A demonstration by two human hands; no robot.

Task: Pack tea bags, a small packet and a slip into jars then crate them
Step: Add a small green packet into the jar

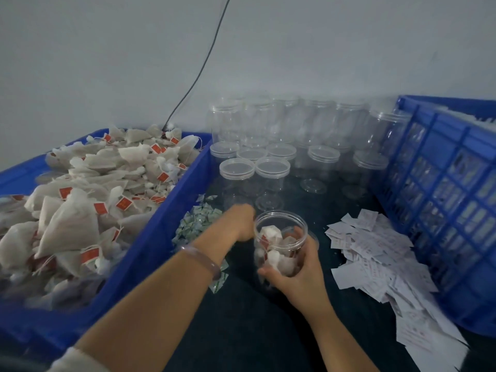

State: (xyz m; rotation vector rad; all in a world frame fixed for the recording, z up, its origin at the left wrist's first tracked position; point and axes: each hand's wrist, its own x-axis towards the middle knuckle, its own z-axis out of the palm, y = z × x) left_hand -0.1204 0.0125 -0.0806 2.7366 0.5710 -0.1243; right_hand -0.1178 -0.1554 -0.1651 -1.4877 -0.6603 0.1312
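Right hand (292, 264): fingers wrapped round the jar (280, 237), held roughly upright just over the bench (241, 331). Mouth is open, with several tea bags (271, 233) inside and no packet or slip visible in it. Left hand (241, 221) sits just left of the jar, at the edge of the packets (198, 224). Its fingers are hidden behind the jar, so I can't tell if they hold one. Slips (375, 253) lie to the right of the jar. Left hand is nearer the packets. Tub (161, 218) is full of tea bags, lidded empty jars (271, 167) stand behind, crate (442, 183) is far right.
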